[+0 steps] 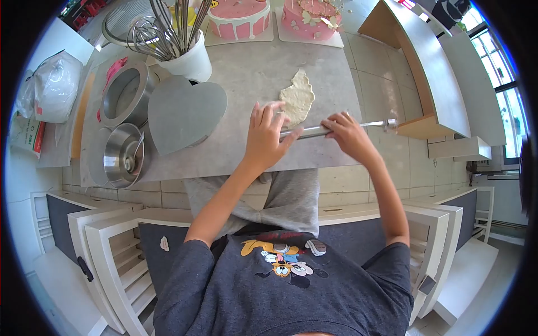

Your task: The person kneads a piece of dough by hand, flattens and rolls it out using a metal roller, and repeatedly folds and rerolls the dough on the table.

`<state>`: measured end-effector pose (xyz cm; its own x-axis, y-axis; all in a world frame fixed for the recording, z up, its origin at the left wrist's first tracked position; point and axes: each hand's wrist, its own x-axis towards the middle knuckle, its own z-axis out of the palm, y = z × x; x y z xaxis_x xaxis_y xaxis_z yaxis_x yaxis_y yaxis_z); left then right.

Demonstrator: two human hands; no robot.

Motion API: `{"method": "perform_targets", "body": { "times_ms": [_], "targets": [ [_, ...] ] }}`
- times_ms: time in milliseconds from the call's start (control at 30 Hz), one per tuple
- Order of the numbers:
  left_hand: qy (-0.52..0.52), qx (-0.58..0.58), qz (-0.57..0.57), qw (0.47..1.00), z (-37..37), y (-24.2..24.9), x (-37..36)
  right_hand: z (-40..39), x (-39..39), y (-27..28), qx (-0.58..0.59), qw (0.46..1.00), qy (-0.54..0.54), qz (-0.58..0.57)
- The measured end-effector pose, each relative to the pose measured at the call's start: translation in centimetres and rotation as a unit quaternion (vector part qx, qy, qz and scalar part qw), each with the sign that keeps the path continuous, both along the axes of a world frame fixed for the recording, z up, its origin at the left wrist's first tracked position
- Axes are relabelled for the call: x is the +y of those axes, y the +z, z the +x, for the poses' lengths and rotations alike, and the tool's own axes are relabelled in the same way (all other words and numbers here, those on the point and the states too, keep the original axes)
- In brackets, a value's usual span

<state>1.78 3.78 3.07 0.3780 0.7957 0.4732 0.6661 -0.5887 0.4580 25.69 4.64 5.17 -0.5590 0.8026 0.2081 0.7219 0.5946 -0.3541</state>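
Note:
A metal rolling pin [315, 131] lies crosswise near the front of the grey table, its right handle reaching past the table's right edge. My right hand [348, 133] has its fingers wrapped round the pin right of its middle. At the pin's left end is my left hand [268, 132], fingers apart, its thumb by the pin and its fingertips near the dough's lower left edge. Whether it grips the pin's end is hidden. A flat, irregular piece of pale dough [298, 98] lies on the table just beyond the pin.
Left on the table [246, 73] are a heart-shaped grey board [186, 115], a metal bowl [123, 157], a round tin [126, 94] and a white tub [193, 59] of whisks. Two pink cakes [240, 19] [308, 19] stand at the back. A wooden-edged cabinet [428, 61] is at right.

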Motion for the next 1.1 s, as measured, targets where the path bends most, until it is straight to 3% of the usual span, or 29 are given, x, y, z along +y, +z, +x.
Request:
{"method": "perform_targets", "body": {
  "times_ms": [67,167,300,400,500,567,667,733,800,1033,1100],
  "targets": [
    [0.085,-0.069,0.008,0.994,2.2,-1.0,2.1,0.3,2.9,1.5,-0.014,1.000,0.022,0.010],
    [0.102,-0.050,0.011,0.993,4.4,-2.8,4.3,-0.1,7.3,2.7,-0.102,0.987,0.116,0.047],
    [0.087,-0.011,-0.028,0.996,5.7,-4.5,5.5,-0.1,11.6,0.8,-0.085,0.980,0.166,0.065],
    [0.104,0.045,-0.024,0.993,5.6,-3.5,5.3,-0.3,11.7,-0.2,-0.047,0.988,0.147,-0.007],
    [0.056,-0.012,-0.065,0.996,5.3,-4.2,5.5,0.8,9.6,0.0,-0.071,0.990,0.120,0.030],
    [0.125,-0.192,-0.127,0.965,4.6,-5.7,7.1,2.1,7.6,-0.1,-0.068,0.996,0.049,0.008],
    [0.167,-0.093,-0.115,0.975,3.9,-4.4,8.1,4.6,4.5,0.2,-0.083,0.994,-0.035,0.064],
    [0.180,-0.092,-0.106,0.974,4.1,-4.0,8.9,5.7,2.1,0.4,-0.058,0.994,-0.081,0.050],
    [0.159,-0.162,-0.278,0.933,4.0,-3.2,10.0,6.1,-0.5,0.3,-0.032,0.991,-0.126,0.035],
    [0.133,-0.096,-0.377,0.911,3.6,-3.4,13.1,4.6,-8.3,-3.5,0.172,0.956,-0.236,-0.028],
    [0.155,-0.013,-0.362,0.919,4.0,-3.0,12.9,2.9,-10.0,-3.8,0.206,0.947,-0.246,-0.038]
  ]
}}
